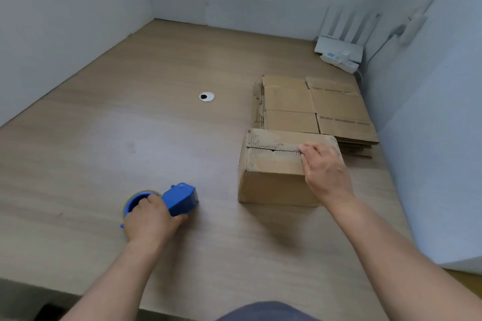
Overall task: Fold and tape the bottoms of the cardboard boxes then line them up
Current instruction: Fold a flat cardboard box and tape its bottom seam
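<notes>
Nearest, the left hand (pixel 148 219) grips the blue tape dispenser (pixel 181 198) resting on the tabletop (pixel 130 125), likely readying it for taping. To its right, the right hand (pixel 324 169) lies with fingers flat on the cardboard box (pixel 271 164), apparently pressing its folded flaps (pixel 268 142) shut along the seam. Just behind waits a stack of flattened boxes (pixel 326 107), with a router (pixel 339 52) in the far corner.

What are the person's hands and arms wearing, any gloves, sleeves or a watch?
Nothing shows on either: the left hand and right hand are ungloved, both forearms bare to the frame's edge, with no sleeve, watch, ring or wristband visible.
</notes>
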Demonstrator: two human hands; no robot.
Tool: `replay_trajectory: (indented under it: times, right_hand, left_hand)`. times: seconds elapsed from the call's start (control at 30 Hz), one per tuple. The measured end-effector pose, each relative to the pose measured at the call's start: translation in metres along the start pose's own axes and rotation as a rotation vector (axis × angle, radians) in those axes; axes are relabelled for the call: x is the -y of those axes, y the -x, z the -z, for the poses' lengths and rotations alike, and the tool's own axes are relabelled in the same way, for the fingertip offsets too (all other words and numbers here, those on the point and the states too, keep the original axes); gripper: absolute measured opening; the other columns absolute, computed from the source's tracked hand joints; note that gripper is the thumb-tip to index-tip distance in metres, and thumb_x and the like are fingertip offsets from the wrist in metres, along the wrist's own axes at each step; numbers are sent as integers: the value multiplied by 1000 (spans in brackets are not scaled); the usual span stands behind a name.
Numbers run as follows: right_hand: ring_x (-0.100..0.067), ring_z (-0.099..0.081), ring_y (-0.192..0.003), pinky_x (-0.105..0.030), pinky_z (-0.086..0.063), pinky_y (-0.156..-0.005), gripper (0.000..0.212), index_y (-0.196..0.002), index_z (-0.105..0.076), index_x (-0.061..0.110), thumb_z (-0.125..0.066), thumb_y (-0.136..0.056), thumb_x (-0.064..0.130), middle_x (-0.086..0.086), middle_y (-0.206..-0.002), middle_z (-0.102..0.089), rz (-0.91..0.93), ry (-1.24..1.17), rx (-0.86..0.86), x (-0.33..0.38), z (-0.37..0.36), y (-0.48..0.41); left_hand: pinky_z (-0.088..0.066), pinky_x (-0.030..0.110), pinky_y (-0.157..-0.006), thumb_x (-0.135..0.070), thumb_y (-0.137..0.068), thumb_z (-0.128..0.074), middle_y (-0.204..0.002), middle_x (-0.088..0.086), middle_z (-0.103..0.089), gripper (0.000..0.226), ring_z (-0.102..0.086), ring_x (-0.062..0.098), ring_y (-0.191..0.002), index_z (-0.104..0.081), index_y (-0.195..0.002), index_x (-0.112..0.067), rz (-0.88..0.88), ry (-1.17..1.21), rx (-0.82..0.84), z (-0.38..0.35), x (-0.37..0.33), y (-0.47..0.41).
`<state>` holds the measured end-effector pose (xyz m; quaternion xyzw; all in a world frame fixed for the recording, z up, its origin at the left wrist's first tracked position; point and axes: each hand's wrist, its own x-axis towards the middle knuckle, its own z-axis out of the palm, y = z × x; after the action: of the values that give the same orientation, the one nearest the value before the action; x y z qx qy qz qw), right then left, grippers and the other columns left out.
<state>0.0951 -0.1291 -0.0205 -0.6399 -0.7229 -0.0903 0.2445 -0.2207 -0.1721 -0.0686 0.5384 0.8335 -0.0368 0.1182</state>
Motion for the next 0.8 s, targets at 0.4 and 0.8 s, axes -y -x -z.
replay_trajectory:
  times: [0.4, 0.8]
  right_hand:
    - [-41, -62, -92, -45, -52, -81, 32, -103, -70, 0, -52, -85, 19, -18, -100, -67, -62, -74, 164, 1, 13, 0]
    - [-16, -30, -137, -25, -19, -113, 51, -144, -36, 15, -50, -96, 26, -1, -147, -39, -67, -252, 397, -12, 40, -1]
  left_hand:
    - [-42, 31, -61, -57, -75, -67, -76, -1, -64, 46, -59, 28, -70, -56, -96, -17, -335, 364, -290, 78, -35, -1]
    - [-37, 26, -60, -67, -78, -57, -94, -8, -62, 58, -47, 13, -76, -48, -114, -22, -881, -50, -298, 111, -137, 22]
